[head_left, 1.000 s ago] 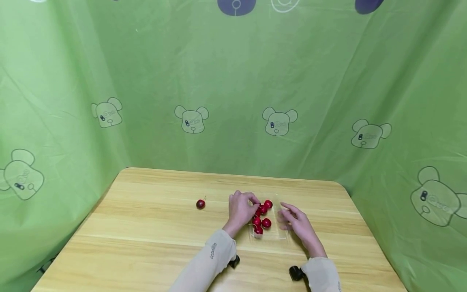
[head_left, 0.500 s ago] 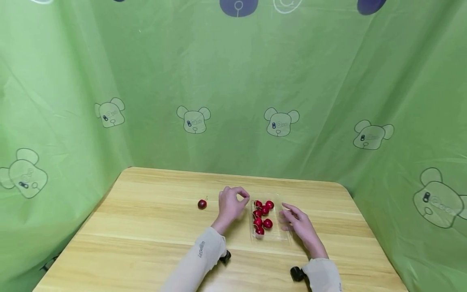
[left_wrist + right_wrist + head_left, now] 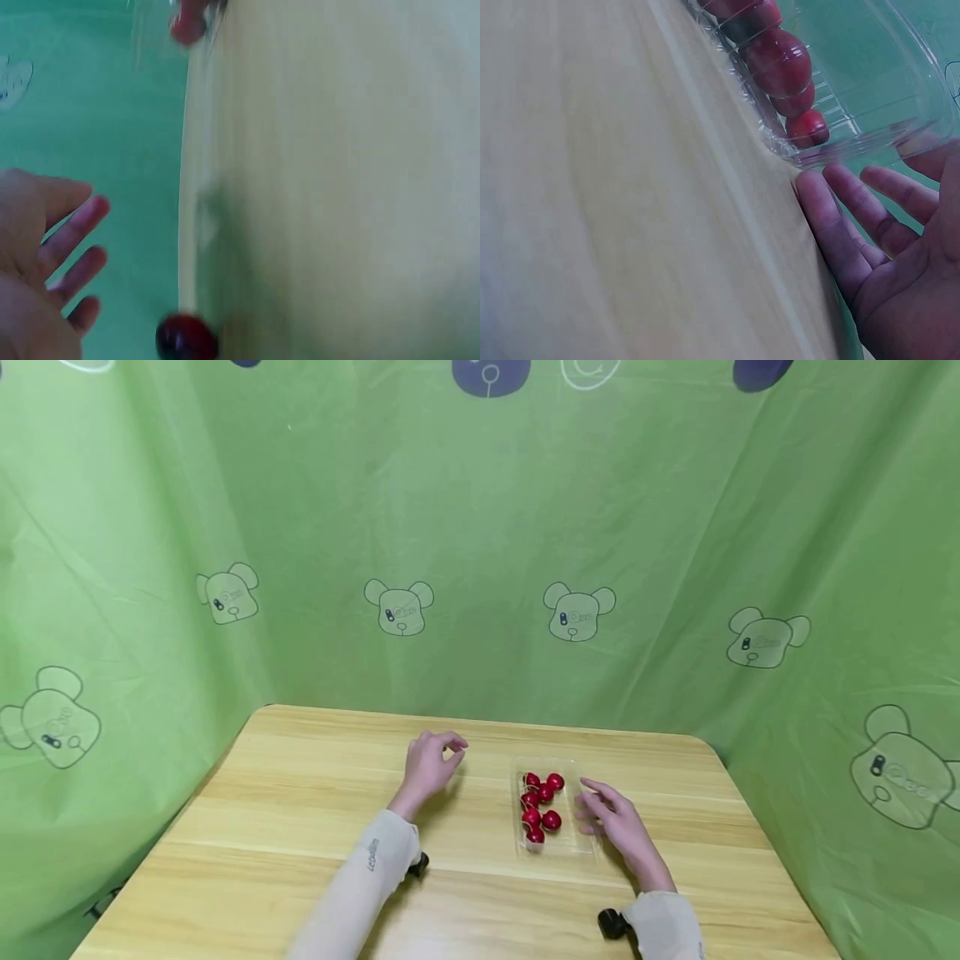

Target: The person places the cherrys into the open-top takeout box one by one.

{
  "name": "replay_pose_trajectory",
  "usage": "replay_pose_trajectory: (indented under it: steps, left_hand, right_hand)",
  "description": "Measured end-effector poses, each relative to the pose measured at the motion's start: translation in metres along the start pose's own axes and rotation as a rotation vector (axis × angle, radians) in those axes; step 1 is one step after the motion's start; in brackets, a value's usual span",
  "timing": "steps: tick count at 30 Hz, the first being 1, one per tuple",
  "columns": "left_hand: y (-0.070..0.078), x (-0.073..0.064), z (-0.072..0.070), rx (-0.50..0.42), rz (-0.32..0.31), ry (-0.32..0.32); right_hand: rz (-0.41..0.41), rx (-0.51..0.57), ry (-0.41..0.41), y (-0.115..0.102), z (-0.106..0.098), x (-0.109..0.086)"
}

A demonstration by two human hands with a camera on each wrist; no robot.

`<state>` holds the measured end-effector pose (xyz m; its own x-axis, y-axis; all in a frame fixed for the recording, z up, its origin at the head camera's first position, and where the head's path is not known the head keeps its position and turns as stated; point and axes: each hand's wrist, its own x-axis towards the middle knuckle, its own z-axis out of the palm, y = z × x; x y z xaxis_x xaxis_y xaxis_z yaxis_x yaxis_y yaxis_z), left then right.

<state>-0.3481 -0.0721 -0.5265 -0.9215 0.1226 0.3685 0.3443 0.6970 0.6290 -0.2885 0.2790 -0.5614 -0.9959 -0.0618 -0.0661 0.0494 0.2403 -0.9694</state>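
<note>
My left hand [image 3: 429,767] is over the table left of the clear plastic box, its fingers loosely bent and apart with nothing between them. A single dark red cherry [image 3: 186,337] lies near it in the left wrist view; in the head view the hand hides that cherry. Several red cherries with stems [image 3: 531,799] are in the clear plastic box [image 3: 573,843], mostly along its left side. My right hand [image 3: 618,828] is at the box's right wall, fingers slightly bent and spread. In the right wrist view its fingertips [image 3: 814,184] are against or very close to that wall.
The wooden table [image 3: 247,852] has rounded far corners. A green curtain [image 3: 480,527] printed with bear heads hangs behind it and at both sides. Black wrist cameras are strapped at both cuffs, such as the right one [image 3: 612,924].
My left hand has drawn back from the box and moved left, now covering the lone cherry in the head view. The right hand and the box have stayed in place.
</note>
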Motion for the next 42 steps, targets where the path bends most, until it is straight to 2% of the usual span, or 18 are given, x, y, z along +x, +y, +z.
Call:
replay_pose_trajectory:
  steps: [8, 15, 21, 27, 37, 42]
  left_hand:
    - [-0.034, 0.004, -0.025, 0.047, -0.006, -0.167]
    - [-0.052, 0.0, -0.033, 0.056, -0.044, -0.284]
    - [-0.057, -0.003, -0.039, 0.121, -0.022, -0.296]
    - [-0.064, -0.006, -0.046, 0.156, -0.04, -0.293]
    - [-0.076, -0.018, -0.064, 0.155, -0.083, -0.279]
    - [-0.079, -0.026, -0.071, 0.152, -0.083, -0.301]
  right_hand:
    - [0.0, -0.007, -0.011, 0.0, 0.0, -0.001]
    - [0.007, 0.002, 0.001, 0.0, 0.0, 0.0]
    - [0.003, -0.007, -0.001, -0.001, 0.001, -0.001]
    - [0.003, 0.004, -0.002, -0.001, 0.001, -0.001]
    - [0.011, 0.01, 0.0, -0.001, 0.0, 0.0]
    - [0.007, 0.015, -0.003, -0.003, 0.0, -0.002]
